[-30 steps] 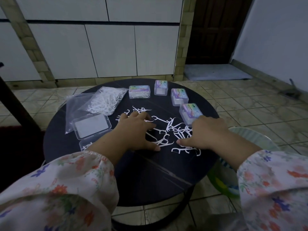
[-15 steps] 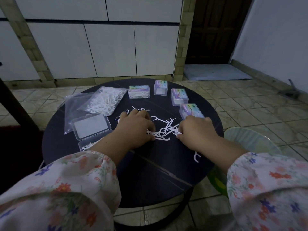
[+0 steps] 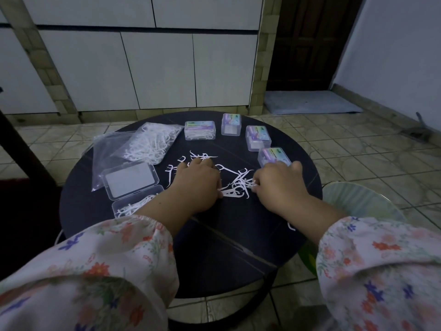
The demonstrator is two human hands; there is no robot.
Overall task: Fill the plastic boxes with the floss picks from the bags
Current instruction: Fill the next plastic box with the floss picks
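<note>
Here, the loose floss picks (image 3: 235, 185) lie in a scatter on the middle of the round dark table (image 3: 226, 247), between your two hands. Your left hand (image 3: 196, 185) rests palm down on the picks, fingers gently curved over them and thumb at the pile's near edge; whether its grip encloses any pick cannot be told. Your right hand (image 3: 278, 185) has its fingers curled, the grip pinching picks at the pile's right edge. One stray pick (image 3: 291, 226) lies beside your right forearm, near the table's rim. An open clear box (image 3: 133, 206), partly filled, sits at the left with its lid (image 3: 130, 179) flat beside it. The bag of picks (image 3: 150, 142) lies beyond it. Four closed labelled boxes (image 3: 200, 130) arc along the far rim; the nearest touches your right hand. The near half of the table is bare surface.
</note>
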